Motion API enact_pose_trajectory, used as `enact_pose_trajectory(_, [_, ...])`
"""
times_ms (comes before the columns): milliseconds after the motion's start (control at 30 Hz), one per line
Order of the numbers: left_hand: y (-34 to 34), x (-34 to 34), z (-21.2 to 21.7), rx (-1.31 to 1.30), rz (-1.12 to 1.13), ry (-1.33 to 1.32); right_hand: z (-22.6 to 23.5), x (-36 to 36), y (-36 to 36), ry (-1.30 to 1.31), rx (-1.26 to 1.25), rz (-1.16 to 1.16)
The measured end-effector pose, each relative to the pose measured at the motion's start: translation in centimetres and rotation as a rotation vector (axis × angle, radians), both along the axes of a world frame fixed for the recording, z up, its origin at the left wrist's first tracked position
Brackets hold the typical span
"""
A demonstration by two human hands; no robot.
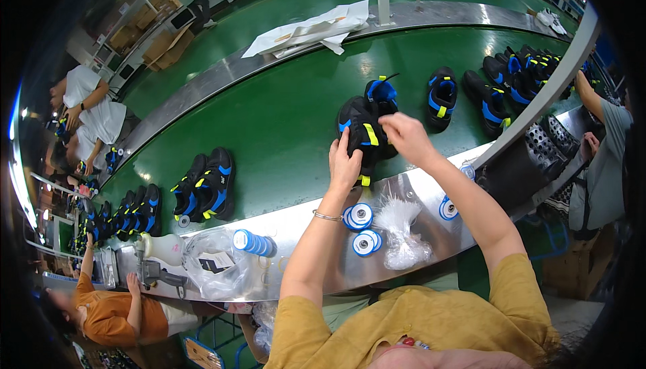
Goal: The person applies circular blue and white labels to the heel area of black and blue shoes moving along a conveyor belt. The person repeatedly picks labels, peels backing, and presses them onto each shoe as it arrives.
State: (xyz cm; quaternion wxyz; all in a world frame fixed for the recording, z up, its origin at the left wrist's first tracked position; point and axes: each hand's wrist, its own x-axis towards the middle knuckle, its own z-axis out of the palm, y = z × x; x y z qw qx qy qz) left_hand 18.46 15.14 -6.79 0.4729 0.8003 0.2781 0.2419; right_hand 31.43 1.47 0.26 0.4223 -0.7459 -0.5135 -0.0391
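Observation:
A black sneaker (352, 114) with blue and yellow parts stands on the green conveyor belt in front of me. My left hand (344, 165) is closed on its near side, thumb and fingers against the upper. Close beside it stands the matching sneaker (381, 93), its blue lining showing and a dark lace or loop sticking up. My right hand (406, 137) is at the right side of this pair, fingers pinched together. Whatever lies between those fingertips is too small to make out.
On the metal ledge lie white-and-blue sticker rolls (362, 215), a bundle of clear plastic strands (400, 231), a blue roll stack (252, 242) and a plastic bag (208, 268). More sneakers (215, 184) stand left and right. A slanted post (538, 93) and co-workers flank me.

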Motion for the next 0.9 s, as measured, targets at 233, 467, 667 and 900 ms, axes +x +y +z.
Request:
enact_pose_trajectory(233, [-0.7,-1.1,0.4,0.295,0.038,0.015,-1.3,0.6,1.9,-0.093,-0.204,-0.055])
enact_pose_trajectory(467, [-0.7,-1.9,0.1,0.431,0.038,0.046,-2.3,-0.8,2.7,-0.087,-0.040,0.102])
enact_pose_trajectory(667, [-0.6,-2.6,-0.2,0.426,0.017,0.013,-2.2,-1.1,2.2,-0.277,-0.138,0.179])
enact_pose_trajectory(900, [-0.1,-2.9,-0.2,0.355,0.034,-0.075,-1.3,-2.4,2.4,-0.497,-0.251,0.200])
